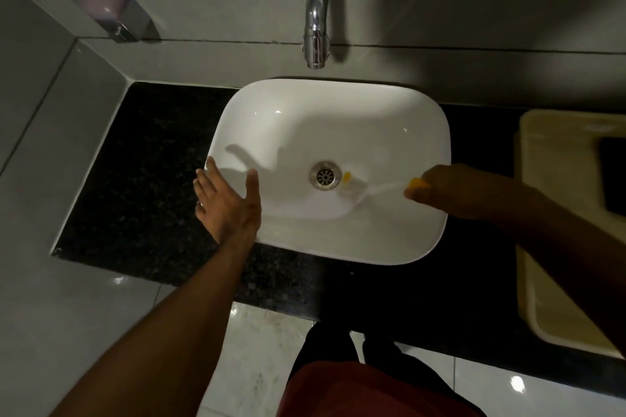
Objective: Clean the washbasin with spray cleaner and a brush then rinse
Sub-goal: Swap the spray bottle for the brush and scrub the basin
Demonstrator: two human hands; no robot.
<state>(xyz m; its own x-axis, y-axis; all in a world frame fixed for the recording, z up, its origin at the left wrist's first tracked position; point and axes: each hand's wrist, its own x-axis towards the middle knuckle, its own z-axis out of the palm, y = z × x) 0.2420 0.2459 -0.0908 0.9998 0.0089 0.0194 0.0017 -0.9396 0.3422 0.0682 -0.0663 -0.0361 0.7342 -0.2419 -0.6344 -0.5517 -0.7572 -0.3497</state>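
A beige tray (555,247) sat at frame right; the right hand (450,191) gripped the brush (359,191) beside the drain (325,176), the left hand (227,200) splayed on the washbasin (338,118) rim.

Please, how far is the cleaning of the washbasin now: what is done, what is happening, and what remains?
Done: I cannot tell if cleaner was sprayed; no spray bottle is in view. In hand: the right hand holds the brush, its head on the washbasin floor beside the drain; the left hand rests open at the rim. Left: rinsing, since no water runs from the tap.
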